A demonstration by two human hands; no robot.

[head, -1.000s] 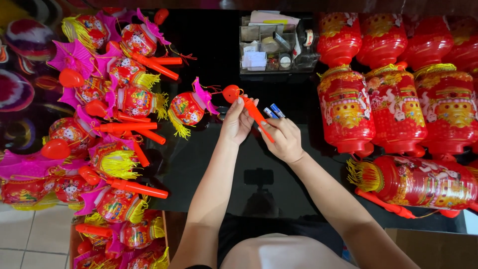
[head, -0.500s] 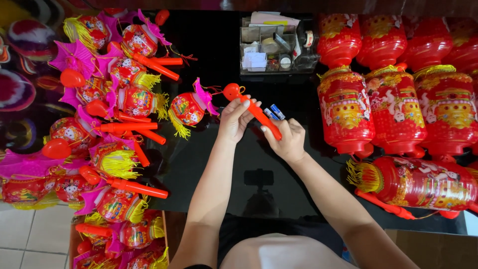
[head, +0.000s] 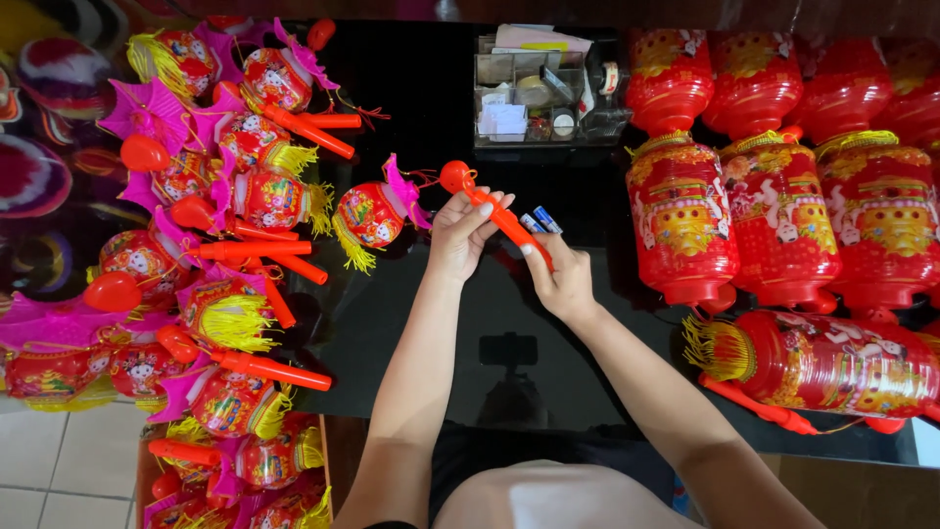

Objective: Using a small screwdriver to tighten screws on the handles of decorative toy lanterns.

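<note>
Both hands, left hand (head: 460, 235) and right hand (head: 560, 279), clamp an orange plastic lantern handle (head: 494, 211) above the black table (head: 411, 323). Stiff, apparently light; best gripped along the shaft, below its ball end. A small red lantern (head: 370, 216) hangs leftward; two batteries (head: 540, 221) lie just behind.

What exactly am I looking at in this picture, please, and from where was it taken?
A camera worn on a person's head looks down at their two bare hands over a glossy black table. The left hand and right hand together hold an orange plastic handle stick with a round knob. A small red lantern lies just left of it. Many similar small lanterns pile up on the left, large red lanterns on the right, and a clear organiser box behind.
</note>
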